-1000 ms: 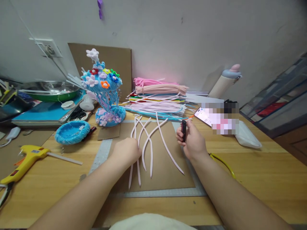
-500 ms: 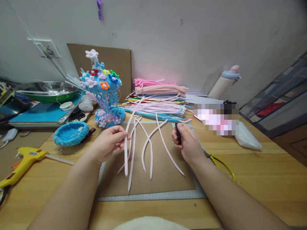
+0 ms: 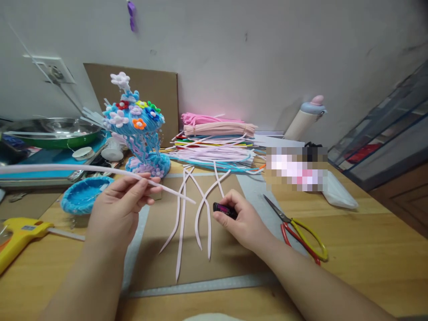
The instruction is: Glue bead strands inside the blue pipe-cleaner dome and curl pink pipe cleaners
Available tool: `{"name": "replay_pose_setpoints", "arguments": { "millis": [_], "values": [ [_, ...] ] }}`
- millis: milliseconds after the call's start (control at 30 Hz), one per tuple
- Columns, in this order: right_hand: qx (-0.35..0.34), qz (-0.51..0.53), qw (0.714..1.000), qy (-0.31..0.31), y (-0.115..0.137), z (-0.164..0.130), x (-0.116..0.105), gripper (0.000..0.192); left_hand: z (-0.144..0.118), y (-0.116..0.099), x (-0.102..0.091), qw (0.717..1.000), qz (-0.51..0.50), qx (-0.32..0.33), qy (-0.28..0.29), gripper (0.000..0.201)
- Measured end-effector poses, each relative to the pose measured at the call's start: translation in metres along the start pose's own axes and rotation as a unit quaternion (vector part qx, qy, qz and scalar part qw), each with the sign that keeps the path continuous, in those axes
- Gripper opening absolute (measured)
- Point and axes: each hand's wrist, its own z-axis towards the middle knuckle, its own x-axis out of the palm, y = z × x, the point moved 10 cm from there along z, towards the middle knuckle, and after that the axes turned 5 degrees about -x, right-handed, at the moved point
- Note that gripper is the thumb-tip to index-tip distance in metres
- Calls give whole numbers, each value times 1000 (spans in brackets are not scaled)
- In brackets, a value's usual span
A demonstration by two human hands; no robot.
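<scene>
A pale pink pipe cleaner (image 3: 83, 168) is pinched between the thumb and fingers of my left hand (image 3: 125, 200). It stretches far to the left, and its tapered tip points down to the right above the cardboard sheet (image 3: 240, 263). Wrapped in my right hand (image 3: 245, 220) is a small black lighter (image 3: 223, 209) with a purple-pink marking; its end faces left, a short way from that tip. I see no flame. Several more pale pink pipe cleaners (image 3: 182, 232) with pointed ends lie across the cardboard between and below my hands.
Red-and-yellow-handled scissors (image 3: 296, 227) lie right of the cutting mat (image 3: 254, 189). A yellow glue gun (image 3: 25, 236), a blue yarn-like bowl (image 3: 76, 203) and a flower-covered blue jellyfish-like ornament (image 3: 133, 127) stand left. Behind are pipe cleaner bundles (image 3: 217, 129) and a bottle (image 3: 302, 120).
My left hand has turned the pipe cleaner from upright to nearly level. My right hand has moved left and turned the lighter sideways. The view has shifted slightly.
</scene>
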Motion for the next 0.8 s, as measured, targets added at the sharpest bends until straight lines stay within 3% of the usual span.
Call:
{"name": "replay_pose_setpoints", "arguments": {
  "millis": [167,300,533,800],
  "values": [
    [-7,-47,999,3,4,-1,0,18,-6,-9,-2,999,-35,35,-16,3],
    [-4,-66,998,-12,6,-2,-5,17,-9,-9,0,997,-60,51,-21,5],
    [0,-66,997,-36,6,-2,-11,16,-17,-7,10,996,-68,53,15,4],
    [0,-60,998,-33,6,-2,-9,15,-19,-11,10,996,-66,58,13,3]
  ]
}}
